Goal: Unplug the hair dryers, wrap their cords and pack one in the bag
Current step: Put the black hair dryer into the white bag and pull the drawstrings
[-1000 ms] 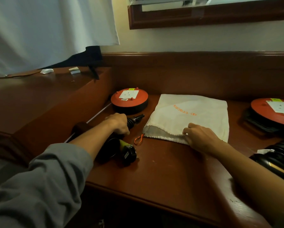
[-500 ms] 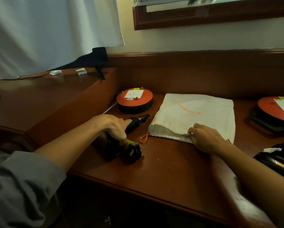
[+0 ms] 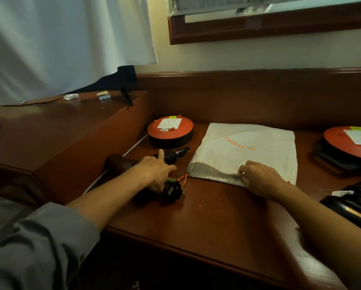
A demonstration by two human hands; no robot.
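Note:
A black hair dryer [image 3: 171, 190] lies on the wooden desk [image 3: 217, 216], its coiled cord wrapped round it and the ribbed cord end [image 3: 175, 154] poking toward the back. My left hand [image 3: 156, 171] is closed around its body. A white drawstring bag [image 3: 248, 151] with orange lettering lies flat to the right, mouth toward me. My right hand [image 3: 259, 177] pinches the upper edge of the bag's mouth and lifts it slightly. A second black hair dryer [image 3: 357, 197] with its coiled cord lies at the right edge.
Two round orange-topped socket reels stand on the desk: one [image 3: 170, 130] behind the left dryer, one [image 3: 351, 142] at the far right. A raised wooden ledge [image 3: 60, 130] runs along the left. An orange drawstring loop [image 3: 183, 178] hangs from the bag's corner.
My left hand has shifted its grip on the dryer and slid it a little toward the bag. My right hand has pinched the bag's edge and opened its mouth slightly.

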